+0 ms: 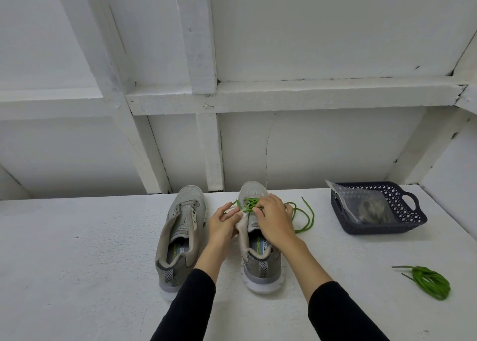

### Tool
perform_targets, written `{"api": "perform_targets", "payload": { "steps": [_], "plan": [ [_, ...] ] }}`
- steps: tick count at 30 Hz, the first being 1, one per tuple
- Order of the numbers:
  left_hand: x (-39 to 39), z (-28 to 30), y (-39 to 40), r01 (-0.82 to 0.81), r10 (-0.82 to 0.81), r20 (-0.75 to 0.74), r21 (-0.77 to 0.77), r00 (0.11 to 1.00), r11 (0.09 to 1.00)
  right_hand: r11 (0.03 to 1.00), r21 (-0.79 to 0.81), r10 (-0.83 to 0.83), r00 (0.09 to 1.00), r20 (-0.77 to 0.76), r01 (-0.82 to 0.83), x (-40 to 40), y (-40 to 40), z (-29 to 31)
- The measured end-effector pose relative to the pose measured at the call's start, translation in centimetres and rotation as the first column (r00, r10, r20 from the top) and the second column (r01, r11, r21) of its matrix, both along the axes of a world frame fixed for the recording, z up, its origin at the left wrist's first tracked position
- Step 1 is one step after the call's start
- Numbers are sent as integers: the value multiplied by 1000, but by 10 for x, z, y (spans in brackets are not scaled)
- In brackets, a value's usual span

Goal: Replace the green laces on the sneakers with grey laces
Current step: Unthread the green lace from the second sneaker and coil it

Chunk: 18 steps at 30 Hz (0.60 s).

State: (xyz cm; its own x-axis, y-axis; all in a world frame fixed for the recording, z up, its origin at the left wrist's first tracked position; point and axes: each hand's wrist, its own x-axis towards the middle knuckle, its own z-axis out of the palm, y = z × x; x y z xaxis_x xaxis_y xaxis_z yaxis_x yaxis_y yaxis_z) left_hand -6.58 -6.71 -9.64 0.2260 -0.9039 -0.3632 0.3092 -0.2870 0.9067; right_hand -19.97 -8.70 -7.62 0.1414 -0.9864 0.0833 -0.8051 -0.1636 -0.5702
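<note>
A white painted wall with crossing white beams (pixel 206 95) rises behind a rough white table (pixel 77 250), on which two grey sneakers stand side by side, toes pointing toward twelve o'clock. The left sneaker (pixel 180 235) carries no lace, its tongue and eyelet rows lying bare. Just beside it, at its three o'clock, the right sneaker (pixel 255 237) is still threaded with a green lace (pixel 305 218) over its forward eyelets, and the loose ends of that lace trail off onto the table toward three o'clock in long loops. The left hand (pixel 223 224) grips the left edge of this shoe's upper near the tongue, fingers curled round the fabric, with a strand of green running just past the fingertips. The right hand (pixel 273 220) lies over the lacing, its fingers curled and pinching the green lace at the crossings. Both arms wear black sleeves (pixel 193 307). At two o'clock from the shoes, well apart, sits a dark blue perforated basket (pixel 410 211) holding a clear plastic bag (pixel 361 204) with the grey laces (pixel 371 211) dimly visible inside it. At four o'clock, near the table's right side, a removed green lace (pixel 428 281) lies in a loose bundle.
</note>
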Motion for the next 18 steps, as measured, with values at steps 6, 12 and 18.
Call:
{"api": "perform_targets", "payload": {
  "steps": [6, 12, 18],
  "plan": [
    [-1, -2, -2, -18, 18, 22, 1, 1000, 1000, 986, 137, -165, 707, 688, 97, -4, 2, 10],
    [-2, -2, -1, -24, 24, 21, 8, 1000, 1000, 973, 194, -220, 243, 945, 129, -27, -6, 31],
    [-1, -2, -2, -18, 17, 28, 8, 999, 1000, 917, -182, -277, 894, 351, 355, -49, 0, 20]
  ]
}}
